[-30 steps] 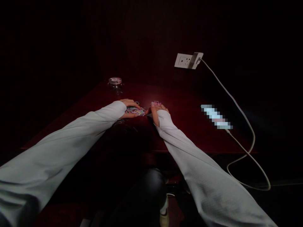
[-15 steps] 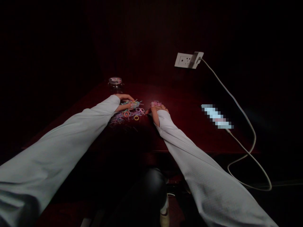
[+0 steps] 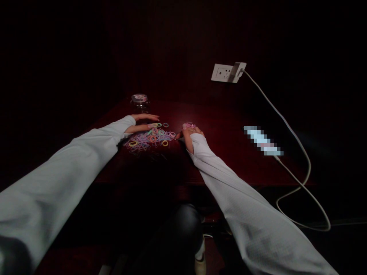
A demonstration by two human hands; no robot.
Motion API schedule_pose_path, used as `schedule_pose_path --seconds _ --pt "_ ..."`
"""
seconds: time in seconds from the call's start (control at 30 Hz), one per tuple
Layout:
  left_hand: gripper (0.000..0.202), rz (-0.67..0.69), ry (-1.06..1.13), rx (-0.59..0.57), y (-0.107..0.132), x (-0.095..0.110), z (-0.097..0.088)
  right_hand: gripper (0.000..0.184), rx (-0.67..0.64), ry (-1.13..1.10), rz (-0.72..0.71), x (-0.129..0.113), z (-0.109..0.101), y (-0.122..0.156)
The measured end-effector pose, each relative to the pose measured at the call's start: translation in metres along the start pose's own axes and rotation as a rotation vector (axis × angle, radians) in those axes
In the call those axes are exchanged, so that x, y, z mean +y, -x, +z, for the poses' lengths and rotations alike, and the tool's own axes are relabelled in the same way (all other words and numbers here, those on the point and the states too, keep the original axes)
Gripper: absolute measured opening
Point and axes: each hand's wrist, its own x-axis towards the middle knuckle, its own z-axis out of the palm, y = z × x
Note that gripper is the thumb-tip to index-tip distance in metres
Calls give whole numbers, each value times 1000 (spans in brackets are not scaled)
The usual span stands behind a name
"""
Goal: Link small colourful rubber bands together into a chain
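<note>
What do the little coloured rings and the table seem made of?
The rings look like soft rubber or elastic: thin pastel loops, bent in a loose heap. The table looks like dark red wood, glossy, with a light sheen.

the counter [image 3: 218,126] in front of me is dark red and dim at its edges. a loose scatter of small pastel bands [image 3: 151,138] lies near its middle, with a little pink bunch [image 3: 188,125] just to their right. a small clear jar [image 3: 140,101] stands at the far edge, and a blurred bright slab [image 3: 263,140] lies well off to the right.
</note>
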Motion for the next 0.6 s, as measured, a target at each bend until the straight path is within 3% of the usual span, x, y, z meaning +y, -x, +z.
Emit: schedule_pose_path --seconds 0.17,0.27,0.4,0.5,0.6 --pt "60 41 5 70 -1 10 -8 66 55 28 8 5 8 -4" --pt "46 0 128 183 -1 3 -18 63 58 29 -4 8 12 -6" --pt "30 -4 203 188 4 -12 -34 63 73 22 -19 9 14 -8" --pt "33 -31 106 261 12 -16 -38 68 82 -4 -36 11 16 -8" --pt "53 -161 -141 303 22 -13 -34 71 79 -6 -47 10 16 -7"
